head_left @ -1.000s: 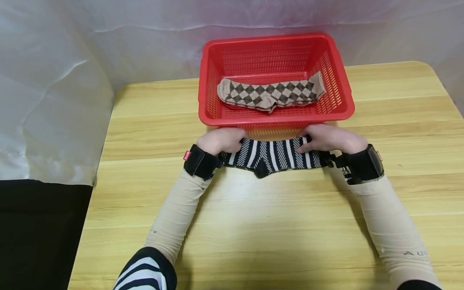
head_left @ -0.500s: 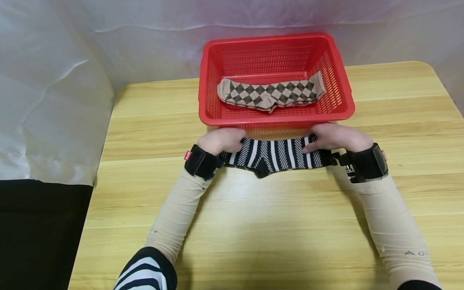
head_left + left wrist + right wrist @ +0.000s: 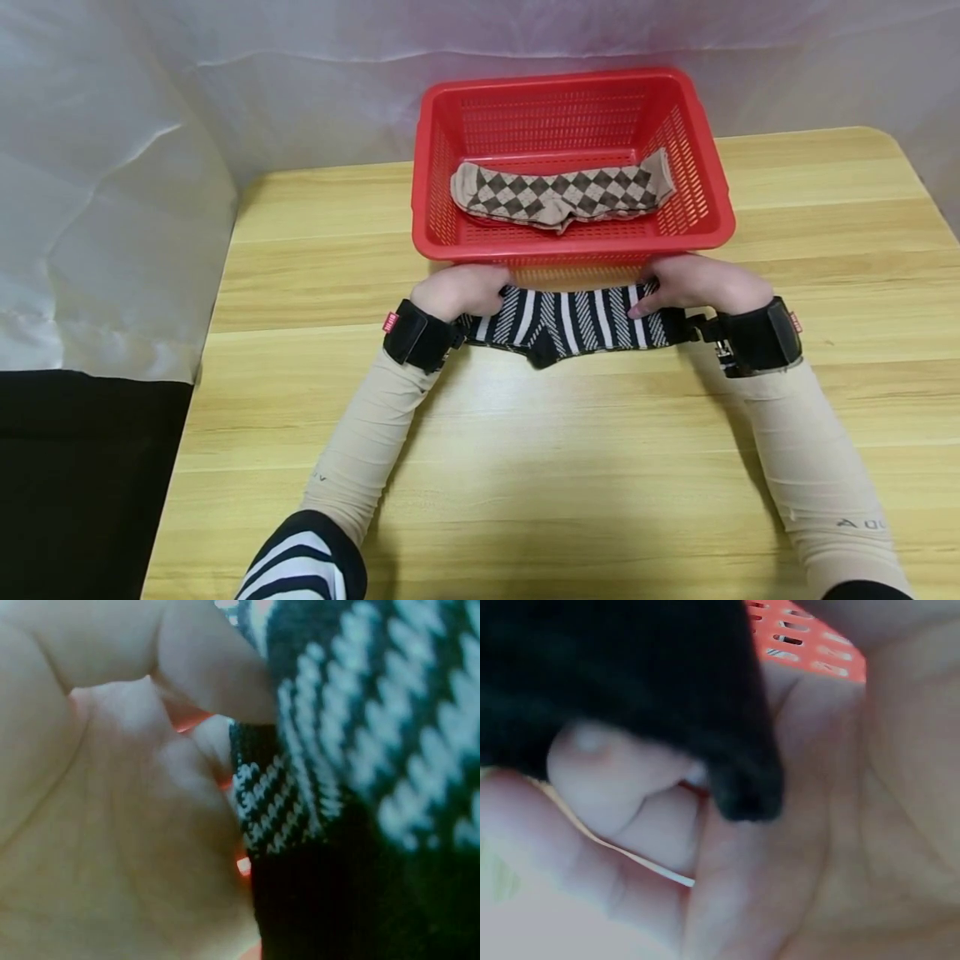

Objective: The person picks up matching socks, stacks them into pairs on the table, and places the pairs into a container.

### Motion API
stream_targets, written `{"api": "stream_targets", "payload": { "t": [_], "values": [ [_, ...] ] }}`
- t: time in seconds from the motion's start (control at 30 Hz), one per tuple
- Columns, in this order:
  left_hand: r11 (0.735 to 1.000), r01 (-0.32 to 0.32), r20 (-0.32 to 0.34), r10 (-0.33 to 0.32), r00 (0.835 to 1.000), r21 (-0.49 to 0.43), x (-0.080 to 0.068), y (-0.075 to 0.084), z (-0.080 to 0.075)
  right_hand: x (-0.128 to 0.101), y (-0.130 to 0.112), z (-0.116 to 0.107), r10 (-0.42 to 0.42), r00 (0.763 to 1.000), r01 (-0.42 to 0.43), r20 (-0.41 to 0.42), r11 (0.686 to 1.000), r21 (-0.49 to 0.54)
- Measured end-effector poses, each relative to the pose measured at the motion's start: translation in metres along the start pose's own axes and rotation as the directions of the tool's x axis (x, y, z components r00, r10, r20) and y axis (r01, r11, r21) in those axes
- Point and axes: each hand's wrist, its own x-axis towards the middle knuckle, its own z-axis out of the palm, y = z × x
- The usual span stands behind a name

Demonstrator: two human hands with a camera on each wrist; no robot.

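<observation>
A black-and-white striped sock (image 3: 573, 321) is stretched out sideways in front of the basket, its black heel toward me. My left hand (image 3: 459, 292) pinches its left end; in the left wrist view the thumb and a finger (image 3: 217, 667) close on the knitted fabric (image 3: 397, 720). At the other end, my right hand (image 3: 701, 283) grips the sock with the thumb on its near face. The right wrist view shows curled fingers (image 3: 615, 780) behind the black end of the sock (image 3: 630, 667). Several fingertips are hidden behind the fabric.
Just beyond both hands stands a red plastic basket (image 3: 577, 252) with slotted walls. Brown-and-beige argyle socks (image 3: 558, 198) lie flat inside it. The wooden table (image 3: 525, 467) spreads out below, and a pale shiny cloth (image 3: 315, 92) hangs behind and at the left.
My right hand has slid slightly to the right along the sock, drawing that end a little outward. The left hand, the basket and the argyle socks have stayed in place.
</observation>
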Motion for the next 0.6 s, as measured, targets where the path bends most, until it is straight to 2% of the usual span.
{"api": "stream_targets", "payload": {
  "t": [0.23,0.4,0.6],
  "values": [
    [0.999,0.026,-0.002,-0.026,1.000,0.029,-0.005,0.003,-0.002,0.000,0.001,0.001,0.023,1.000,-0.023,-0.007,0.999,-0.036],
    [0.997,0.046,-0.003,-0.046,0.999,0.066,-0.010,0.009,-0.004,0.001,0.001,0.001,0.006,1.000,-0.006,-0.015,0.999,-0.038],
    [0.993,0.027,-0.041,-0.022,0.999,0.117,-0.016,0.018,-0.006,-0.001,-0.003,0.001,-0.025,0.998,0.024,-0.053,0.999,-0.029]
  ]
}}
